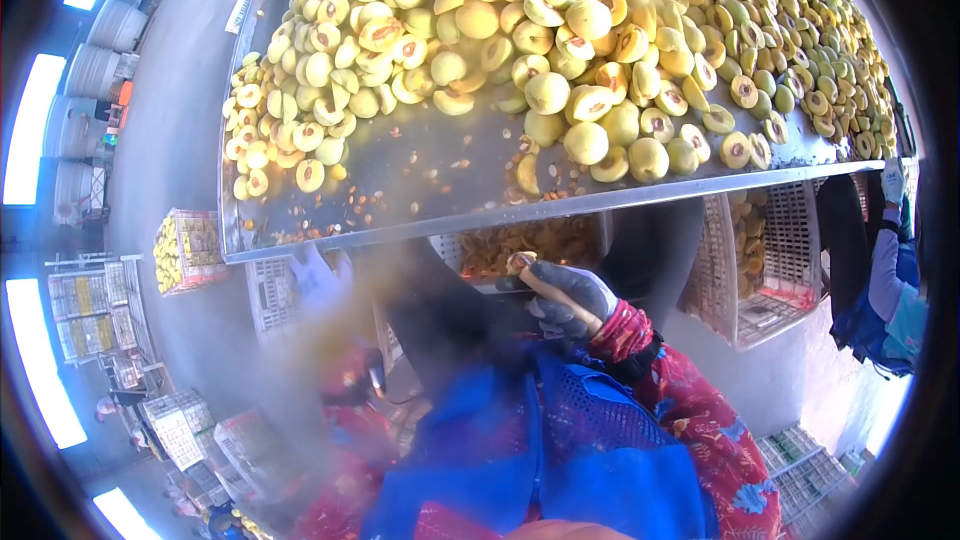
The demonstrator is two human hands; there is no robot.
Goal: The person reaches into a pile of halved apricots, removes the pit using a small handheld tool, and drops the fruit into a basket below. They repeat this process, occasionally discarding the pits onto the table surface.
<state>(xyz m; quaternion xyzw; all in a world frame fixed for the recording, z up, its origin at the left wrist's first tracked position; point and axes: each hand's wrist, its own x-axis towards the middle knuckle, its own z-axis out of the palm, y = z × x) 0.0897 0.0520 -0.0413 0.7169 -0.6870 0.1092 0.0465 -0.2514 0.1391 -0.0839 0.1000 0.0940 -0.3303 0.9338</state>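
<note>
My right hand (572, 298), in a grey and white glove, is closed around a slim wooden-handled tool (562, 292). The tool slants up and left, with a reddish-brown piece at its tip whose kind I cannot make out. My left hand (320, 280), in a pale glove, is below the table's front edge at the left, blurred by a haze. Its fingers look apart, and nothing shows in them. Above both hands, halved yellow-green stone fruit (585, 143), some showing brown pits, lie heaped on the metal table (420, 202).
Under the table, a crate (530, 248) holds fruit pieces between my knees. A white plastic crate (760, 270) stands to the right, beside another person (885, 305). Left are a crate of yellow fruit (187, 251), stacked crates (95, 310) and large tubs (78, 130).
</note>
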